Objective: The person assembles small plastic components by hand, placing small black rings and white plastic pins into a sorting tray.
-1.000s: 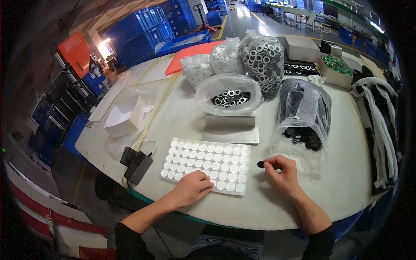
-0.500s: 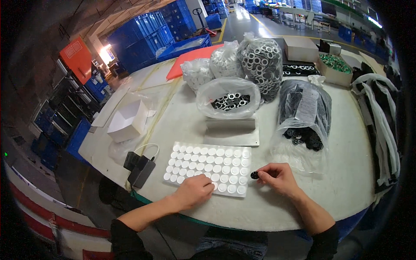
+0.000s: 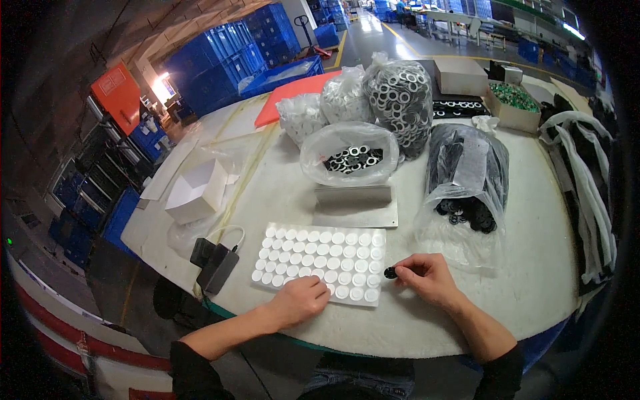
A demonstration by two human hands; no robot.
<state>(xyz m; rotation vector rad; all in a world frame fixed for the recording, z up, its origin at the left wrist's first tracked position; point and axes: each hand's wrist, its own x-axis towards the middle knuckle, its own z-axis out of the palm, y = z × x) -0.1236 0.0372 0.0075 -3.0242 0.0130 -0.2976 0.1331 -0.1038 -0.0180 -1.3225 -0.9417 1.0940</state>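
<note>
A white tray (image 3: 383, 267) filled with rows of round white caps (image 3: 323, 250) lies on the table in front of me. My left hand (image 3: 299, 302) rests at the tray's near edge, its fingers curled together over the front row of caps. Whatever those fingers may hold is hidden under them. Just right of the tray, my right hand (image 3: 430, 280) pinches a small black disc (image 3: 391, 273) between thumb and fingertips. The disc is close to the tray's right edge, apart from it.
Behind the tray stand a bent metal plate (image 3: 355, 212) and an open bag of black-and-white rings (image 3: 353, 160). To the right lies an open bag of black discs (image 3: 475, 213). A black adapter (image 3: 219, 267) with a cable and a white box (image 3: 198, 192) sit left.
</note>
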